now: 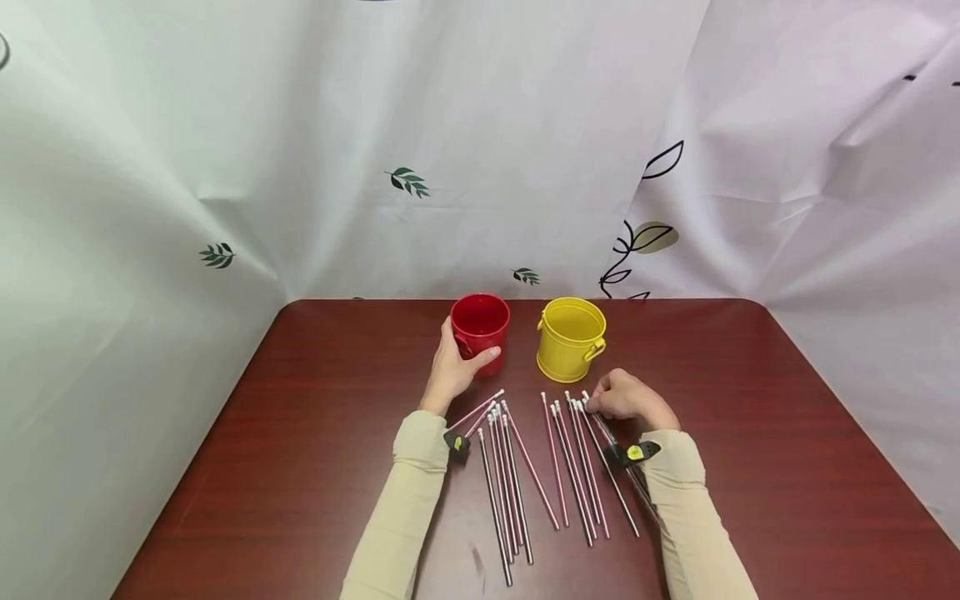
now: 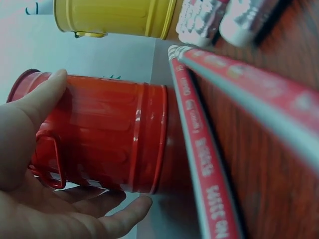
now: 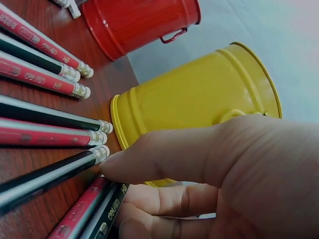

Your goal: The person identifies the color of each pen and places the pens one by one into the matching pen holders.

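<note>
My left hand [image 1: 448,372] grips a small red metal bucket [image 1: 491,335], its thumb along the near side and its fingers round the other, as the left wrist view shows. To its right stands a yellow bucket [image 1: 561,354] with a small side handle. My right hand [image 1: 628,395] is low in front of the yellow bucket. In the right wrist view its thumb and curled fingers pinch the eraser ends of a red pencil [image 3: 79,209] and a black pencil [image 3: 107,211]; those ends are hidden. The thumb tip also lies against another black-and-silver pencil [image 3: 55,172].
Several red and black pencils [image 1: 498,492] lie in a left group on the brown table [image 1: 300,467], eraser ends toward the buckets. Another group of pencils [image 1: 577,475] lies to the right. A patterned white sheet [image 1: 450,233] hangs behind the table.
</note>
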`<state>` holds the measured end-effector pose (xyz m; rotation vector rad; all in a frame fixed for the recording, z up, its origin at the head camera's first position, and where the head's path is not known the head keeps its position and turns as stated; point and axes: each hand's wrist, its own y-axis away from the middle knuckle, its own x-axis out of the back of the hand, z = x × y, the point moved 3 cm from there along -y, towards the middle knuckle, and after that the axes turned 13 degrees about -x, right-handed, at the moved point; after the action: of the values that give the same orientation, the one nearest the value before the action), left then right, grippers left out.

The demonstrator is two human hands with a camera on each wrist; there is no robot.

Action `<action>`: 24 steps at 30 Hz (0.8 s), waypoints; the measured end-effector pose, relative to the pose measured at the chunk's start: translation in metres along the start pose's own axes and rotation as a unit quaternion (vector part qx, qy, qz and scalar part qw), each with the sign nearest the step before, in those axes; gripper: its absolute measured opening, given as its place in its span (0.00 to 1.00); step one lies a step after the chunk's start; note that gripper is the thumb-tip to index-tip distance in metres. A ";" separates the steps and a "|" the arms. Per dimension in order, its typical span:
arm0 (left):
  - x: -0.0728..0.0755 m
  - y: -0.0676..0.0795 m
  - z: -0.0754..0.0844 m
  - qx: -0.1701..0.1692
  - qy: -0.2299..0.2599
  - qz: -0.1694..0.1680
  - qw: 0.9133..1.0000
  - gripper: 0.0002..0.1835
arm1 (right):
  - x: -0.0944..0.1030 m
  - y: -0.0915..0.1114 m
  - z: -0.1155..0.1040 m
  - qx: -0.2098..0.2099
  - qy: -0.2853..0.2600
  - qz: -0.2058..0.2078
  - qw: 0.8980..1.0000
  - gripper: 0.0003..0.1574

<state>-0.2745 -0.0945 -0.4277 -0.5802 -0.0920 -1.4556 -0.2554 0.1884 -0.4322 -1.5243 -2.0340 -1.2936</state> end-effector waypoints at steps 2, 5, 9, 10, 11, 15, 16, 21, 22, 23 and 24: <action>0.000 0.000 0.000 0.003 0.002 -0.004 1.000 0.51 | 0.001 0.000 0.000 -0.001 -0.017 -0.007 1.000 0.09; 0.000 -0.001 0.001 0.005 0.007 -0.008 1.000 0.51 | 0.004 0.002 -0.001 0.011 -0.036 -0.015 0.999 0.06; -0.001 -0.003 0.002 0.007 0.008 -0.008 1.000 0.52 | 0.011 0.007 -0.004 0.046 -0.018 0.001 0.999 0.03; -0.001 -0.003 0.001 0.007 0.007 -0.007 1.000 0.52 | 0.013 0.009 -0.006 0.063 -0.008 0.006 0.998 0.02; -0.001 -0.003 0.001 0.007 0.003 -0.007 1.000 0.52 | 0.015 0.011 -0.006 0.068 -0.008 0.007 0.998 0.02; -0.002 -0.002 0.000 0.006 -0.007 -0.006 1.000 0.52 | 0.021 0.020 -0.012 0.105 -0.008 0.015 0.994 0.02; -0.003 -0.002 0.000 0.007 -0.008 -0.005 1.000 0.52 | 0.022 0.022 -0.014 0.115 -0.010 0.016 0.993 0.02; -0.001 -0.001 0.001 0.008 -0.007 -0.001 1.000 0.52 | 0.028 0.034 -0.021 0.146 -0.038 0.036 0.988 0.04; 0.000 0.000 0.001 0.008 -0.006 -0.002 1.000 0.52 | 0.030 0.036 -0.022 0.152 -0.041 0.039 0.987 0.04; 0.001 0.000 0.001 0.009 -0.006 -0.002 1.000 0.52 | 0.032 0.039 -0.024 0.155 -0.048 0.043 0.986 0.04; 0.001 0.001 0.001 0.009 -0.005 -0.001 1.000 0.52 | 0.033 0.041 -0.025 0.156 -0.053 0.047 0.985 0.04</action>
<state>-0.2732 -0.0951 -0.4264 -0.5728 -0.1139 -1.4527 -0.2394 0.1909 -0.3760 -1.5454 -2.0827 -0.8261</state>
